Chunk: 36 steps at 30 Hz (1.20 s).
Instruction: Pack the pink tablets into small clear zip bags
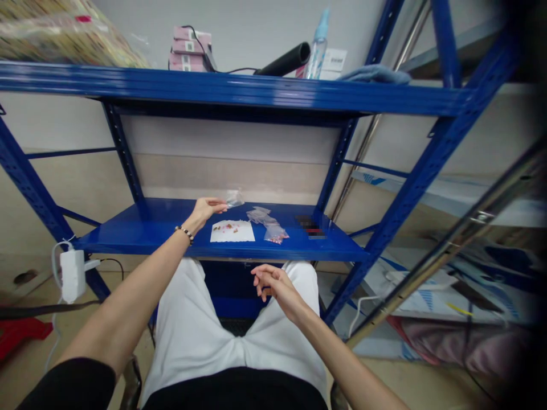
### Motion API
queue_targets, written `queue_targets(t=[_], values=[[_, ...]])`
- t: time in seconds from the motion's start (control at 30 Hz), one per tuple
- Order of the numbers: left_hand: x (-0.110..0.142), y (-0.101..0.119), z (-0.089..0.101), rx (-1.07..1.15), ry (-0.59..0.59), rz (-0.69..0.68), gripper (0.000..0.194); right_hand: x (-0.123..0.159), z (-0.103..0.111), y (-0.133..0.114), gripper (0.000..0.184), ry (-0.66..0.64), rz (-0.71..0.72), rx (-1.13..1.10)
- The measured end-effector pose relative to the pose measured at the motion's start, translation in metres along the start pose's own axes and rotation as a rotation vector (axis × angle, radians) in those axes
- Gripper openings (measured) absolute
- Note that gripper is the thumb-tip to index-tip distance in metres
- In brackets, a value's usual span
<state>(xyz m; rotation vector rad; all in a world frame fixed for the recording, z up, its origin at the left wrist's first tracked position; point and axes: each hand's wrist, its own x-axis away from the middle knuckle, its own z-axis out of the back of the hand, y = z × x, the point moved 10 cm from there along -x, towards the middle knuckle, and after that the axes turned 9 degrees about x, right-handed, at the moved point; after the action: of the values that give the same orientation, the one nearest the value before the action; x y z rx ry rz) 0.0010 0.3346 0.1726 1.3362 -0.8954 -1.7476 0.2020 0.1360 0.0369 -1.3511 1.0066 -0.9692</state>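
My left hand (208, 207) reaches over the blue shelf (145, 230) and pinches a small clear plastic bag (235, 199) by its edge, held just above the surface. Below it lies a white sheet of paper (233, 232) with several small reddish pieces on it. To the right of the paper are more small clear bags (267, 222), one with reddish pieces inside. My right hand (273, 285) hangs in front of the shelf edge above my lap, fingers loosely curled, with nothing visible in it.
A dark flat object (311, 226) lies on the shelf's right end. The upper shelf (239, 91) carries pink boxes, a black tube, a spray bottle and a cloth. A white power adapter (72, 275) hangs at the left. Blue uprights frame both sides.
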Motion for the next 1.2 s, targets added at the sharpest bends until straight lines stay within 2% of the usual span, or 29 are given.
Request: queue_targets(t=[0.1, 0.2, 0.33, 0.5, 0.7, 0.83, 1.03, 1.2], values=[[-0.024, 0.002, 0.007, -0.205, -0.189, 0.013, 0.016, 0.002, -0.010, -0.006, 0.033, -0.057, 0.022, 0.017], [-0.036, 0.004, 0.006, -0.427, -0.371, -0.025, 0.011, 0.006, -0.023, -0.007, 0.033, -0.109, 0.013, 0.062], [-0.041, 0.007, -0.019, -0.658, -0.551, -0.137, 0.012, 0.008, -0.031, -0.001, 0.034, -0.127, -0.004, 0.105], [-0.047, 0.002, -0.052, -0.854, -0.702, -0.253, 0.014, 0.005, -0.029, 0.005, 0.035, -0.113, -0.006, 0.140], [-0.051, -0.009, -0.065, -0.979, -0.795, -0.280, 0.017, 0.007, -0.032, -0.002, 0.035, -0.125, 0.005, 0.155], [-0.049, -0.013, -0.072, -1.006, -0.823, -0.274, 0.017, 0.012, -0.042, -0.006, 0.039, -0.205, 0.017, 0.110], [-0.057, -0.016, -0.074, -0.990, -0.783, -0.246, 0.019, 0.018, -0.054, -0.005, 0.040, -0.276, 0.026, 0.082], [-0.067, -0.020, -0.068, -0.802, -0.720, -0.149, 0.027, 0.016, -0.056, -0.004, 0.042, -0.288, 0.028, 0.071]])
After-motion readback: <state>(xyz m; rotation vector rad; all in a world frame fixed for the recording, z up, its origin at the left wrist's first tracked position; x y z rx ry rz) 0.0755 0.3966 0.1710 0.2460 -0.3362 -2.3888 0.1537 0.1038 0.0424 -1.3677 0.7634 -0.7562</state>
